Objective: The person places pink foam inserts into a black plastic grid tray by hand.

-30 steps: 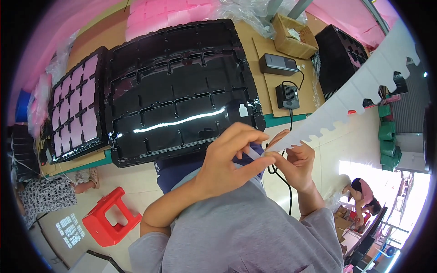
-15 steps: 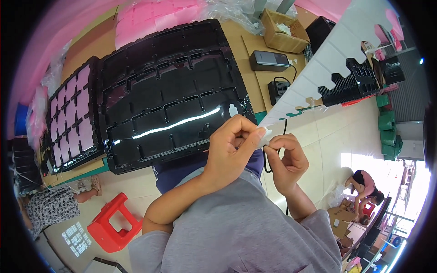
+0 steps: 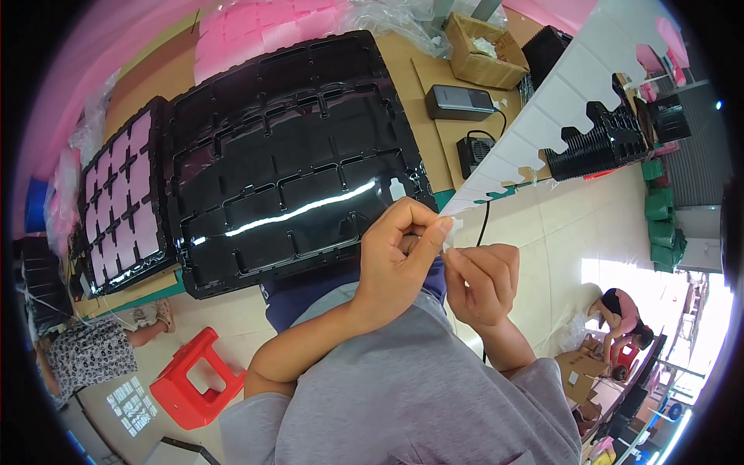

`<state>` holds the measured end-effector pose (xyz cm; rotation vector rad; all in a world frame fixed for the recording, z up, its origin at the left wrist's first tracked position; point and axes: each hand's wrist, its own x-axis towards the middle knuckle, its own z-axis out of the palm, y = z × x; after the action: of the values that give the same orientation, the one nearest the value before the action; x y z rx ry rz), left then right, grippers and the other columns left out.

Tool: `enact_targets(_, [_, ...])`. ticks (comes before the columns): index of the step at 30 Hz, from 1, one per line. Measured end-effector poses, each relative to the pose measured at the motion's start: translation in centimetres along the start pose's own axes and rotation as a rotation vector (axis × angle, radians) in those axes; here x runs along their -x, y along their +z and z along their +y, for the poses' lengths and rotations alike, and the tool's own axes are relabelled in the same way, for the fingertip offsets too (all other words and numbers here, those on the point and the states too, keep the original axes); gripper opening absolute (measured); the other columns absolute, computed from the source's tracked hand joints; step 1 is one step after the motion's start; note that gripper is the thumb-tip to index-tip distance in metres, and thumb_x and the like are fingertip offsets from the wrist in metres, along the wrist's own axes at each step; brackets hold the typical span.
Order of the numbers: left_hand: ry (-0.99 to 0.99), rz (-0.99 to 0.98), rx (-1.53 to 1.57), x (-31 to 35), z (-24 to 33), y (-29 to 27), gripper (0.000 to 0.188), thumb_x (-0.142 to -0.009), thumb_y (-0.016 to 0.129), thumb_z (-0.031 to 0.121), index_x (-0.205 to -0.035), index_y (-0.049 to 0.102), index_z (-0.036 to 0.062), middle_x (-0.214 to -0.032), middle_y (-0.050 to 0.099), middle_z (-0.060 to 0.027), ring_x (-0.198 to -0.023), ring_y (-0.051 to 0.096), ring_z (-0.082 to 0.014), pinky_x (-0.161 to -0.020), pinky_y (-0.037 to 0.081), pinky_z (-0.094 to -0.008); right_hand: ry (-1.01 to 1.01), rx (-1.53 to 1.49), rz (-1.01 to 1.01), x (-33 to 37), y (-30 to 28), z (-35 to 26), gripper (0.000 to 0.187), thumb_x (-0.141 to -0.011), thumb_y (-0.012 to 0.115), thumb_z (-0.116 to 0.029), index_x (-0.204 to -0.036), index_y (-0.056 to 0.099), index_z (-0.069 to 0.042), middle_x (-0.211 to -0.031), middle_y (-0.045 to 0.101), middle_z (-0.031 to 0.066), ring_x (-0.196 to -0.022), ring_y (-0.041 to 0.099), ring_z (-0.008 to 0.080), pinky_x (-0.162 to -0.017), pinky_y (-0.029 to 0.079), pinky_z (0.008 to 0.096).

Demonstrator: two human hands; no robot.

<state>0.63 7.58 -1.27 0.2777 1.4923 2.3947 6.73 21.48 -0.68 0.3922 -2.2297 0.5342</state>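
— Pink sheeting [image 3: 267,35] ran along the back of your bench, with cardboard [image 3: 438,159] laid over the top. From the head cam, what else was on there?

— Mostly your big black tray [image 3: 291,174], right in front of you, with a little white shape [image 3: 397,188] near its right-hand near corner. A smaller black tray with pink pads [image 3: 115,205] sat just to its left. Over on the right you had a grey device [image 3: 457,105], a black unit with a grille [image 3: 470,159] and an open brown box [image 3: 496,71].

— And your hands?

— Your left hand [image 3: 399,263] had thumb and forefinger pinched on the pointed near end of a long white strip [image 3: 546,116], notched along one edge, that slanted up and away to your right. That end hung just off the tray's near right corner. A small white tab [image 3: 456,229] poked out by those fingers.

— Right hand [image 3: 484,287]?

— Just below the tab, thumb and fingers bunched together, the others curled in. Couldn't tell if you had actually gripped it. Behind the strip stood stacked black trays [image 3: 593,147]; a red stool [image 3: 178,399] was on the floor to your left.
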Motion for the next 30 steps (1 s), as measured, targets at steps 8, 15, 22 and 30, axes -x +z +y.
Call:
enact_targets(8, [0.028, -0.041, -0.064, 0.0, 0.5, -0.9, 0.018, -0.103, 0.059, 0.016, -0.094, 0.058, 0.0012, -0.087, 0.062, -0.0013, -0.082, 0.055, -0.0057, -0.078, 0.045, -0.0229, 0.718, -0.631, 0.107, -2.5, 0.1, 3.8, 0.007, -0.09, 0.062, 0.004, -0.097, 0.064, 0.002, -0.094, 0.063, 0.0058, -0.079, 0.054, 0.009, -0.07, 0.045, 0.0248])
enact_targets(15, [-0.262, -0.394, 0.153, 2.0, 1.7, -1.8, 0.015, -0.107, 0.048, 0.016, -0.103, 0.053, 0.0018, -0.082, 0.059, -0.001, -0.074, 0.055, -0.0063, -0.066, 0.047, -0.0229, 0.411, -0.52, -0.38, -12.8, 8.2, 11.3, 0.013, -0.092, 0.07, -0.012, -0.097, 0.068, 0.0, -0.089, 0.062, 0.002, -0.079, 0.055, 0.009, -0.074, 0.046, 0.0247])
enact_targets(22, [-0.125, -0.385, 0.158, 2.1, 1.0, -3.5, 0.015, -0.107, 0.047, 0.016, -0.101, 0.054, 0.0029, -0.081, 0.058, -0.0009, -0.071, 0.053, -0.0067, -0.066, 0.046, -0.0236, 0.174, -0.459, -0.911, -19.1, 11.4, 11.1, 0.012, -0.091, 0.07, -0.012, -0.094, 0.068, -0.001, -0.091, 0.061, 0.0028, -0.082, 0.054, 0.0119, -0.074, 0.044, 0.0273])
enact_targets(30, [-0.147, -0.454, 0.093, 1.6, 1.3, -3.7, 0.014, -0.107, 0.048, 0.013, -0.099, 0.053, 0.0031, -0.077, 0.056, -0.0008, -0.068, 0.053, -0.0062, -0.063, 0.045, -0.024, 0.034, -0.38, -0.794, -20.1, 13.1, 11.9, 0.012, -0.09, 0.069, -0.013, -0.091, 0.066, -0.001, -0.085, 0.06, 0.0074, -0.081, 0.055, 0.0204, -0.075, 0.046, 0.0323])
